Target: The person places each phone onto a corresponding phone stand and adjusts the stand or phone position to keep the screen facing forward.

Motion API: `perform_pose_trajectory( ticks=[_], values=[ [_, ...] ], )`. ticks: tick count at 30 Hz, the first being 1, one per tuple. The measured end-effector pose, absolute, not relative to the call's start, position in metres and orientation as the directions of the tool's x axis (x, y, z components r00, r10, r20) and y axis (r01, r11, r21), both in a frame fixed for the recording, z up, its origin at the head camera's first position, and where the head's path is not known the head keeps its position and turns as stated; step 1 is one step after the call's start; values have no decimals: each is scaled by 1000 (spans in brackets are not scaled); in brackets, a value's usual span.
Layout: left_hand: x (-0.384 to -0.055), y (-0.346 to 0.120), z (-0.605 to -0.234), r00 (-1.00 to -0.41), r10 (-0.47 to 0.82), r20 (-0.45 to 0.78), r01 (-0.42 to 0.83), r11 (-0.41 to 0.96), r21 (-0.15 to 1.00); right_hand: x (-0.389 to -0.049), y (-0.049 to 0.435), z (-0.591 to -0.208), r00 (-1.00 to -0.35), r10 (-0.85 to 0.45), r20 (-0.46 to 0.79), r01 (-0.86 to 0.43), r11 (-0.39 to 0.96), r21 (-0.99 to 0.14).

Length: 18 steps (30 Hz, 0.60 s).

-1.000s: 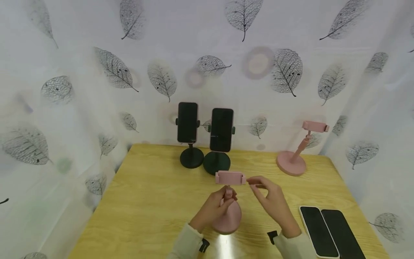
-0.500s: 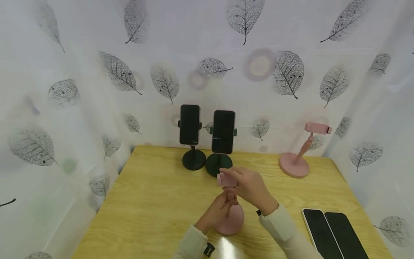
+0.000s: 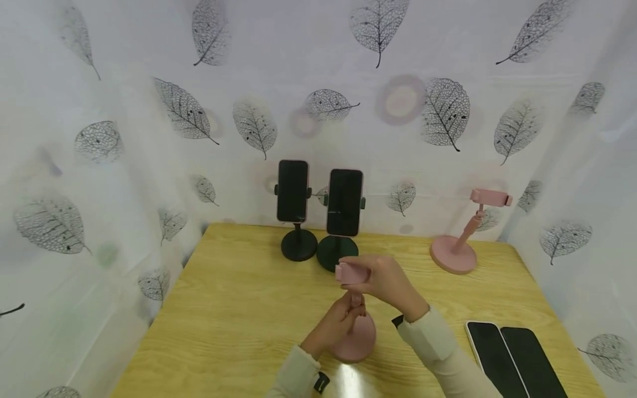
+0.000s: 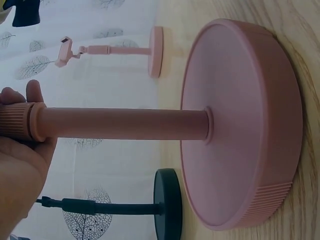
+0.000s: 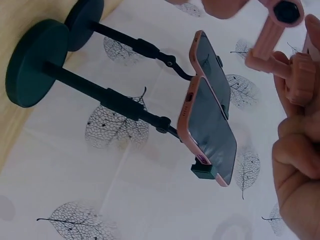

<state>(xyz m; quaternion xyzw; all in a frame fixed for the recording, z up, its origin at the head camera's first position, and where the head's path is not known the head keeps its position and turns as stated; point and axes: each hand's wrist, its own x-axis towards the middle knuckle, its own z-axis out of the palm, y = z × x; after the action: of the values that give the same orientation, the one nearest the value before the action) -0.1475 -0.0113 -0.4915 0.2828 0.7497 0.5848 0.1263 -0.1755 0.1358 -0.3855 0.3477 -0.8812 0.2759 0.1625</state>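
A pale backdrop (image 3: 328, 55) printed with skeleton leaves is hung behind and beside a wood-grain tabletop (image 3: 239, 298), whose near edge is cut off. Near the middle, a pink stand (image 4: 125, 123) is held upright, its round base set on the wood. Its post is gripped by the left hand (image 3: 334, 322), with fingers curled round the ribbed collar; in the left wrist view most of that hand is cropped. The stand's clamp (image 3: 350, 273) is pinched between the thumb and fingers of the right hand (image 3: 385, 282), by which its right end is hidden. In the right wrist view the clamp is mostly cut off, and only the knob (image 5: 300, 80) and joint are clearly shown. Behind, a black stand (image 3: 299, 245) and a dark green stand (image 3: 337, 253) are each fitted with a phone; part of the green base is covered by the right hand. A second pink stand (image 3: 468, 231) is placed at the far right. Two phones (image 3: 534, 362) are laid side by side nearer, their lower ends cropped.
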Motion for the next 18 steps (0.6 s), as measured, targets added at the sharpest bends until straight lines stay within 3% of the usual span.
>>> perform_pose_trajectory(
  ticks=[8,10,14,16,18],
  values=[
    [-145,-10,-496,-807,573,140,277,158,948,-162,155,-379,-771,-511,380,-635,658,-405],
    [-143,-7,-498,-803,575,155,289,149,946,-152,175,-383,-790,-446,422,-608,658,-444],
    [-140,-2,-501,-802,569,181,304,128,944,-134,235,-405,-823,-197,533,-504,686,-525],
    [-139,0,-501,-807,559,189,311,131,941,-127,272,-421,-845,-85,528,-412,733,-541],
    [-138,0,-501,-814,547,195,313,132,940,-119,310,-438,-894,4,448,-266,799,-539]
  ],
)
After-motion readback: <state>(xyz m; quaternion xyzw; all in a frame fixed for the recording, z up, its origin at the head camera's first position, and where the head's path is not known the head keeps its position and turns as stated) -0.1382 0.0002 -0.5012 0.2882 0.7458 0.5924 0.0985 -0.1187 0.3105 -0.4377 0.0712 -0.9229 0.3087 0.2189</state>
